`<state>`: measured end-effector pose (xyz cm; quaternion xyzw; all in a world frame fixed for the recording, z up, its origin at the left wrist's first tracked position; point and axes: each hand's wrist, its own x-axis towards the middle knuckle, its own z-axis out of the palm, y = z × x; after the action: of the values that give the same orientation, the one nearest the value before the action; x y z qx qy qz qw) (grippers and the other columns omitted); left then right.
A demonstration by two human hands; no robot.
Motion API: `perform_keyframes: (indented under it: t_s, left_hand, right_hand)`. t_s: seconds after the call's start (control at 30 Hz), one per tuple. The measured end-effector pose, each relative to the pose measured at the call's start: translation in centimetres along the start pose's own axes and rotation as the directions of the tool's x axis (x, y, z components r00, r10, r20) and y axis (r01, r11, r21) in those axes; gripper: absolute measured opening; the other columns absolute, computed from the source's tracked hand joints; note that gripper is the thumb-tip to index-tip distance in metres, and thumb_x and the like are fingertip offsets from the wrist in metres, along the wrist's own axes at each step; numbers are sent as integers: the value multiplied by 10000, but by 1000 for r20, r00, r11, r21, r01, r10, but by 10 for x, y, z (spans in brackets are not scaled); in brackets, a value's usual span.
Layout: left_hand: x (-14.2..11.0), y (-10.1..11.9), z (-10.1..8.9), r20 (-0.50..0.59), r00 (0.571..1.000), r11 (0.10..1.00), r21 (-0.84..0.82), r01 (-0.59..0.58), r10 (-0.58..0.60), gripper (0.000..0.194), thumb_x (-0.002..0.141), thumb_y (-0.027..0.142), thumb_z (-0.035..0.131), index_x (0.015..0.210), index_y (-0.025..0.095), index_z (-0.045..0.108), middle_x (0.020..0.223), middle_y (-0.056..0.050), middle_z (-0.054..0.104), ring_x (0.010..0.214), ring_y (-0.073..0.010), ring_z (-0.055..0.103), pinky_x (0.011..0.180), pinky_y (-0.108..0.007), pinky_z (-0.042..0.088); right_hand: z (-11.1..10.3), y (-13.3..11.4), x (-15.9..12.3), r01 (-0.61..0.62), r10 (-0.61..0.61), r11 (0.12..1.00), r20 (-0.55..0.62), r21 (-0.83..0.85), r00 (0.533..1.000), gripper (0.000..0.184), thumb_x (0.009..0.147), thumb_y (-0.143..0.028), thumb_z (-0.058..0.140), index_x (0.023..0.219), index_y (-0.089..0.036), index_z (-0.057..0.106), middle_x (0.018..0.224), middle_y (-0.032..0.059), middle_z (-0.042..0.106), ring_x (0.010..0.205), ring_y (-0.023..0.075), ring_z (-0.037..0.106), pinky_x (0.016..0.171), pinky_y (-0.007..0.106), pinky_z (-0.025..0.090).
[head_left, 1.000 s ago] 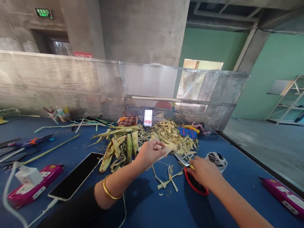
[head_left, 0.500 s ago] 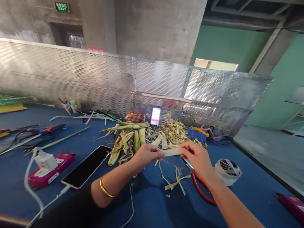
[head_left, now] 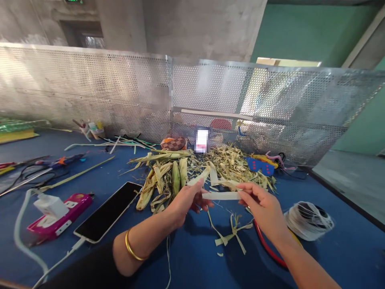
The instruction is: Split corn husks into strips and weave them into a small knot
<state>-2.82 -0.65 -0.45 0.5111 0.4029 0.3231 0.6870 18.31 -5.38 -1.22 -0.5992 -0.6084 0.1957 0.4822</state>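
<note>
A pale strip of corn husk (head_left: 222, 196) stretches level between my two hands above the table. My left hand (head_left: 192, 200) pinches its left end, and my right hand (head_left: 257, 200) grips the right end between thumb and fingers. Beneath them on the blue table lies a small knotted figure of husk strips (head_left: 234, 232). Red-handled scissors (head_left: 267, 249) rest under my right wrist, their blades mostly hidden. Behind my hands are a heap of whole dried husks (head_left: 162, 178) and a pile of shredded husk (head_left: 231, 162).
A spool of white string (head_left: 309, 220) stands at the right. To the left lie a black-screened phone (head_left: 110, 210) on a cable and a magenta power strip (head_left: 64, 214) with a white plug. A lit phone (head_left: 201, 140) leans near the perforated metal screen (head_left: 120, 92) at the back.
My right hand let go of the scissors, leaving them on the table, and took the husk strip's other end. The strip is now held level between both hands. The view has shifted.
</note>
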Motion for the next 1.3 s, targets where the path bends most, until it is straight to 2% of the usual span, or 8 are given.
perform_keyframes:
  t_s: [0.27, 0.53, 0.67, 0.8, 0.9, 1.03, 1.2, 1.3]
  left_hand:
    - [-2, -6, 3, 3, 998, 976, 210, -62, 62, 320, 581, 466, 727, 608, 153, 666, 611, -25, 651, 542, -100, 503, 490, -211, 320]
    - [-10, -2, 6, 137, 990, 984, 180, 7, -33, 551, 707, 661, 531, 686, 150, 735, 686, -83, 679, 576, -127, 527, 505, -219, 342]
    - [-12, -5, 8, 157, 987, 971, 239, -1, -37, 342, 566, 485, 744, 667, 158, 736, 574, -25, 637, 502, -96, 454, 480, -217, 298]
    - [-14, -7, 10, 184, 980, 950, 313, 12, -73, 250, 526, 394, 769, 617, 166, 727, 532, -1, 614, 480, -86, 423, 463, -222, 263]
    - [-13, -7, 12, 153, 986, 963, 269, 26, -69, 231, 515, 366, 776, 586, 157, 708, 495, 11, 576, 471, -78, 413, 465, -222, 267]
    - [-12, -8, 13, -57, 998, 1000, 2, 20, -20, 254, 538, 374, 771, 618, 151, 680, 549, 12, 575, 493, -71, 433, 480, -211, 295]
    - [-15, -12, 19, -133, 991, 981, -192, -3, -23, 275, 508, 346, 797, 612, 136, 652, 558, 20, 546, 513, -65, 436, 502, -203, 331]
    - [-17, -17, 23, -112, 993, 976, -216, 8, -33, 282, 513, 358, 794, 611, 131, 657, 563, 11, 555, 517, -69, 447, 503, -206, 332]
  right_hand:
    - [1, -4, -3, 46, -47, 999, -67, -10, 997, 263, 811, -392, 514, 935, -190, 628, 813, 60, 690, 655, 183, 656, 655, 314, 533]
    - [1, -6, -4, 138, -140, 990, 41, 37, 989, 254, 882, -346, 439, 1022, -196, 589, 776, 41, 658, 662, 161, 628, 660, 295, 531]
    - [1, -10, -6, 224, -217, 972, 94, -65, 972, 234, 884, -301, 439, 1046, -213, 582, 716, 19, 655, 638, 163, 629, 625, 277, 512]
    - [2, -11, -7, 247, -233, 958, 106, -146, 967, 222, 877, -293, 455, 1035, -221, 594, 718, 13, 670, 652, 169, 642, 603, 260, 499]
    - [3, -9, -8, 280, -290, 930, -4, -236, 957, 216, 873, -289, 475, 1037, -229, 603, 815, 32, 688, 725, 183, 655, 643, 274, 507]
    - [5, -11, -12, 424, -505, 818, -130, -389, 853, 198, 879, -251, 497, 1025, -242, 630, 923, 61, 663, 841, 205, 636, 737, 324, 502]
    - [18, -20, -22, 698, -732, 577, 110, -425, 672, 204, 860, -159, 544, 1014, -232, 655, 835, 45, 655, 769, 177, 607, 747, 345, 468]
    - [26, -22, -27, 740, -763, 531, 147, -412, 629, 181, 862, -135, 534, 945, -225, 668, 825, 39, 652, 738, 156, 588, 784, 351, 450]
